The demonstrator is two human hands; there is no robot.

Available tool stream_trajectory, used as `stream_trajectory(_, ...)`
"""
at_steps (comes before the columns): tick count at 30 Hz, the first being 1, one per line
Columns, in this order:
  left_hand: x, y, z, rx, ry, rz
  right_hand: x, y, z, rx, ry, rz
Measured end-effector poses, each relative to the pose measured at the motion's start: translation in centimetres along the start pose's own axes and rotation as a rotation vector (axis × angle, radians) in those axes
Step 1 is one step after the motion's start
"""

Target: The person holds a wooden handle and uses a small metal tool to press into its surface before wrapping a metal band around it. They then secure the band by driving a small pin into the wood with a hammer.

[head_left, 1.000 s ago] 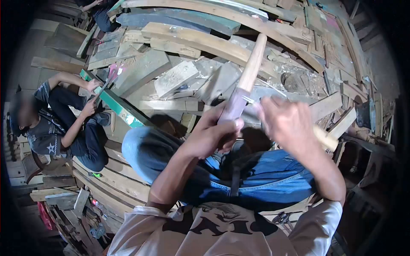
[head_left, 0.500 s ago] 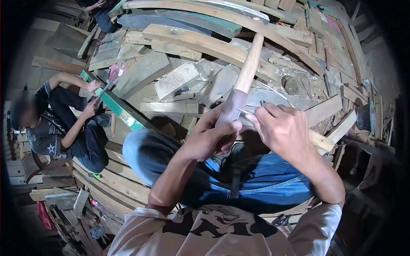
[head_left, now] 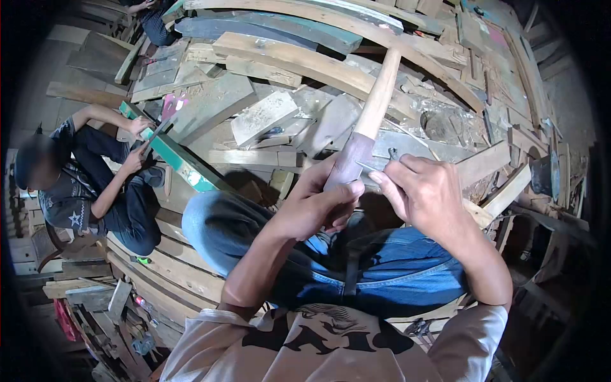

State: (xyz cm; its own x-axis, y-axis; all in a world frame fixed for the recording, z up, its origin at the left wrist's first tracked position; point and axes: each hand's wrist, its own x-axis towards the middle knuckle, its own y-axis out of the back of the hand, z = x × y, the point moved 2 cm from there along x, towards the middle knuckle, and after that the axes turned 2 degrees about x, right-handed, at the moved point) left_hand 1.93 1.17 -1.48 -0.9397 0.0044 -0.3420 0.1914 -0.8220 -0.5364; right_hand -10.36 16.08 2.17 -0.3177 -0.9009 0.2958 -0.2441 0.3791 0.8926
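My left hand grips a long wooden handle near its lower, purplish-stained end; the pale shaft slants up and away from me. My right hand is closed on a small thin metal blade whose tip rests against the stained part of the handle, just above my left thumb. A second pale wooden piece shows under my right hand. Both hands are over my lap in blue jeans.
Piles of scrap planks and boards cover the ground ahead and to the right. At the left another person sits working on a green painted board. More timber lies below them.
My right hand has drawn in toward the handle and settled, with the blade now against the stained part. The handle has tilted slightly right. The person at left keeps working.
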Motion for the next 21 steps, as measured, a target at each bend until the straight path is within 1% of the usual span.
stream_trajectory(6,0.01,0.1,-0.25,0.038,-0.02,0.013,0.05,0.19,-0.06,0.022,-0.02,-0.007)
stream_trajectory(8,0.01,0.14,-0.28,0.037,-0.015,0.014,0.05,0.23,0.0,0.098,-0.032,0.0)
stream_trajectory(13,-0.01,0.25,-0.41,0.043,-0.029,0.004,0.03,0.27,0.08,0.166,-0.082,0.014)
stream_trajectory(15,0.02,0.43,-0.75,0.048,-0.037,0.003,-0.02,0.3,0.19,0.216,-0.127,-0.043)
stream_trajectory(18,-0.08,0.2,-0.44,0.057,-0.005,0.019,-0.02,0.21,0.4,0.276,-0.152,-0.051)
stream_trajectory(20,-0.08,0.17,-0.42,0.071,-0.02,0.015,0.14,0.4,0.39,0.297,-0.162,-0.042)
stream_trajectory(21,-0.07,0.13,-0.39,0.084,-0.035,0.01,0.21,0.64,0.4,0.316,-0.2,-0.084)
